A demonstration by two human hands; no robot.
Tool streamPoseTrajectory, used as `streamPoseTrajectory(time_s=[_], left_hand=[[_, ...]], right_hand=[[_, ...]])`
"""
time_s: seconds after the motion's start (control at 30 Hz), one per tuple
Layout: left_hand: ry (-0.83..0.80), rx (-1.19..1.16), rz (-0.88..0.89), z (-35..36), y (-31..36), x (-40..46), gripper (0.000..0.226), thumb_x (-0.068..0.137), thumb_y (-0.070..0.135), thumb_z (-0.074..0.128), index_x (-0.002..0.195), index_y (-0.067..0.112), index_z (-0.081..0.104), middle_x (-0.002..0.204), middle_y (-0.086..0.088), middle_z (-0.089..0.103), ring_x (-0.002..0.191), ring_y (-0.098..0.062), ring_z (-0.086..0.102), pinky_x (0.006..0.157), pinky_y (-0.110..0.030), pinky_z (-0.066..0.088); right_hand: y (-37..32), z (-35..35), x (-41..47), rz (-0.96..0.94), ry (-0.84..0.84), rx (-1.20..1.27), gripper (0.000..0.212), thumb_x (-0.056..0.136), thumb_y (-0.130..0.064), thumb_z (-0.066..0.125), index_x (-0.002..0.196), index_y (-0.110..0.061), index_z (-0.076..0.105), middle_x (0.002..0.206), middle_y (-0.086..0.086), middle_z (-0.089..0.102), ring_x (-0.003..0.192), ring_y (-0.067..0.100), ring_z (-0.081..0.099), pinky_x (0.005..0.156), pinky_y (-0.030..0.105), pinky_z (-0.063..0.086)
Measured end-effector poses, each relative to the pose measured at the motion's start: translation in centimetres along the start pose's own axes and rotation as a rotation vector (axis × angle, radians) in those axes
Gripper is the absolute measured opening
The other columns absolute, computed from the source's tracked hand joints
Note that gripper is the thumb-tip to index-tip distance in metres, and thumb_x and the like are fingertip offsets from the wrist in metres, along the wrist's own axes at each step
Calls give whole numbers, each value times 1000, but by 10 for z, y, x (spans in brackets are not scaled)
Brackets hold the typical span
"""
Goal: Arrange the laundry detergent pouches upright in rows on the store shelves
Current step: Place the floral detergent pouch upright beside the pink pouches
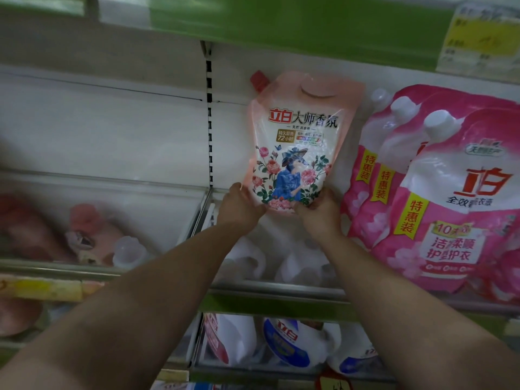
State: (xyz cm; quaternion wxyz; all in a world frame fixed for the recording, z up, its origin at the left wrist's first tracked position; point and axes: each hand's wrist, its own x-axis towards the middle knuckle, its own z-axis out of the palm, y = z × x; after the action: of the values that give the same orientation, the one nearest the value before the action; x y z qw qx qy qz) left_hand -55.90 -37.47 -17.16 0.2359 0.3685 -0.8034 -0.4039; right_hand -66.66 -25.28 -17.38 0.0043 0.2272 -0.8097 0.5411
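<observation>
Head view: both hands, left hand (240,209) and right hand (319,211), clamp the peach pouch (298,142) bottom; settle it upright just left of the pink pouches (439,198).

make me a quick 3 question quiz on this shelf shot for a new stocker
1. True or false: both hands hold the peach pouch by its bottom corners.
2. Multiple choice: the bright pink pouches stand where relative to the held pouch? A) to its left B) to its right C) on the shelf above
3. Short answer: what colour is the cap at the held pouch's top corner?

Key
1. True: the left hand and right hand each grip a lower corner.
2. B
3. Red
</observation>
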Motion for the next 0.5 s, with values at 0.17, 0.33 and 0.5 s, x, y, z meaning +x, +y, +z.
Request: streamPoseTrajectory(time_s=[0.17,0.33,0.5], left_hand=[[13,-39,-54,-12,-3,-7,75,82,33,71,143,9,33,137,-14,50,119,-28,52,82,-26,41],[43,-81,-89,-27,-11,-15,69,84,35,68,141,12,38,139,-11,48,120,-27,52,98,-36,45],[159,-63,-62,-52,-27,-29,57,85,34,66,133,12,47,130,-9,55,111,-24,57,87,-27,44]], right_hand=[[-8,13,-10,30,161,-14,38,79,-20,71,106,-2,52,102,14,58,82,23,58,64,22,36],[-20,28,-25,-46,-8,70,17,81,-13,68,81,-18,52,70,-14,52,64,3,51,54,12,35],[-37,53,-43,-101,-168,76,14,83,-14,64,86,-19,52,73,-13,51,65,-2,48,52,7,36]])
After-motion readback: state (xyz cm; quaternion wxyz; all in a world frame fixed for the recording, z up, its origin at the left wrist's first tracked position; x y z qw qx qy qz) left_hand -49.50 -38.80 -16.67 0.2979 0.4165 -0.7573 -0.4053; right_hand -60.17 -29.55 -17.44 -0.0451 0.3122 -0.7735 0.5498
